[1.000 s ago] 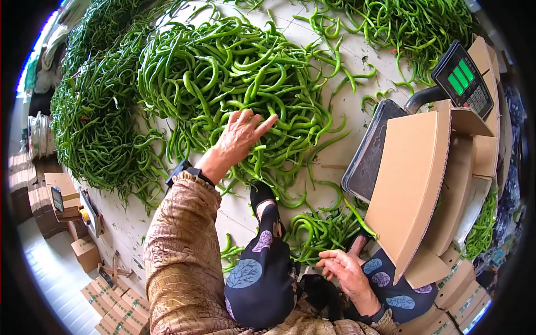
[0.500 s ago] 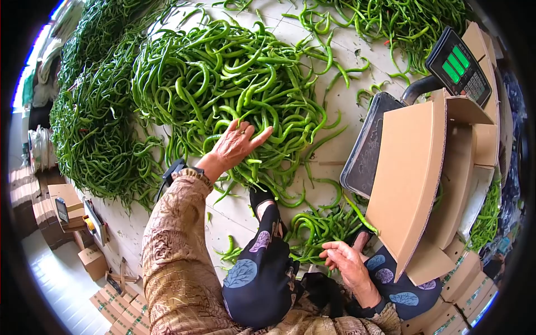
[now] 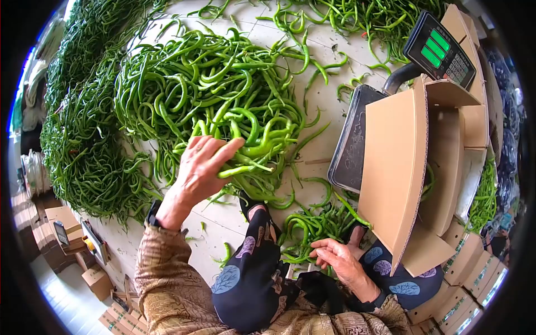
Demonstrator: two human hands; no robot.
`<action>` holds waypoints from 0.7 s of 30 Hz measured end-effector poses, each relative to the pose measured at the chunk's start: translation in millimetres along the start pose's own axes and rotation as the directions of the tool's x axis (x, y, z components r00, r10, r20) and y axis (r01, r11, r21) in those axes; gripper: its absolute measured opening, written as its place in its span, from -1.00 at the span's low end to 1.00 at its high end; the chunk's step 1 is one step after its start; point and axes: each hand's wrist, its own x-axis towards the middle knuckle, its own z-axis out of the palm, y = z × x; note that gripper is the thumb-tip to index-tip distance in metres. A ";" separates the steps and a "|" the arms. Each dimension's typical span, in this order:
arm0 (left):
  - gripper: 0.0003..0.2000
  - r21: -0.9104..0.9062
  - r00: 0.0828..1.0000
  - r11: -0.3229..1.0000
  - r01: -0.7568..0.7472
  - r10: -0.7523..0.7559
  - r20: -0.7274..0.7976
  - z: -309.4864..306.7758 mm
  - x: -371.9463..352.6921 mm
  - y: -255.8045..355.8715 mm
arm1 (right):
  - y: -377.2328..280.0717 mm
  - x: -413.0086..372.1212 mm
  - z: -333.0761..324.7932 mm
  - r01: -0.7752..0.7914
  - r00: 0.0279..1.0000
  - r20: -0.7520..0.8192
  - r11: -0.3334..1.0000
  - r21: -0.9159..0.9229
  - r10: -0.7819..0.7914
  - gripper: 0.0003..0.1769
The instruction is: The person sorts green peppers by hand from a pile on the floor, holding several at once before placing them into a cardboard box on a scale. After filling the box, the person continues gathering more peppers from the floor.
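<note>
The left hand (image 3: 202, 166) grips a few peppers (image 3: 241, 170) off the big pile (image 3: 212, 84) mid-frame, while the right hand (image 3: 336, 258) rests open on the small heap (image 3: 312, 224) at lower right, steadying it.

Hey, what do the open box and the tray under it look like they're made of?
Open box: matte brown corrugated cardboard; the fluted edge shows along its flap. Scale tray: probably metal, dark grey with a dull sheen and raised rim, though plastic is possible.
</note>
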 end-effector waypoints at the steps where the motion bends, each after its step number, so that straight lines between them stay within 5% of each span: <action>1: -0.33 0.003 0.999 1.000 -0.001 0.002 -0.047 -12.1 0.4 5.8 | 3.4 2.5 0.2 -0.004 1.000 0.004 1.000 -0.007 0.004 -0.63; 6: -0.37 -0.082 0.924 0.973 0.216 -0.231 -0.304 -66.3 -5.8 30.8 | 3.0 3.1 0.2 0.030 0.998 0.059 0.998 -0.050 -0.027 -0.59; 9: -0.38 -0.446 0.696 0.795 0.411 -0.590 -0.410 -91.7 -17.9 34.3 | 2.6 2.1 3.0 0.022 0.998 0.061 1.000 -0.022 -0.021 -0.59; 10: -0.37 -0.424 0.617 0.772 0.474 -0.635 -0.466 -97.3 -15.6 30.0 | 1.5 0.6 5.0 0.016 0.998 0.060 1.000 -0.020 -0.015 -0.60; 11: -0.42 -0.444 0.565 0.742 0.502 -0.670 -0.482 -96.8 -12.9 23.7 | 3.5 0.7 6.4 0.021 0.998 0.064 0.999 -0.037 -0.019 -0.60; 12: -0.50 -0.428 0.612 0.747 0.508 -0.663 -0.431 -90.0 -10.5 9.4 | 6.3 2.0 6.8 0.028 0.997 0.070 0.998 -0.057 -0.024 -0.60; 14: -0.55 -0.583 0.618 0.677 0.449 -0.706 -0.345 -64.0 -12.8 -24.7 | 2.3 1.5 7.8 0.051 0.995 0.086 0.994 -0.101 -0.042 -0.61; 17: -0.55 -0.920 0.530 0.352 0.173 -0.820 -0.214 -47.9 -10.2 -30.7 | 0.0 -7.5 14.2 0.070 0.995 0.078 0.990 -0.121 -0.061 -0.64; 21: -0.53 -0.908 0.557 0.408 0.092 -0.777 -0.292 -70.1 -16.1 -5.4 | -2.3 -11.9 15.8 0.131 0.989 0.083 0.983 -0.126 -0.121 -0.64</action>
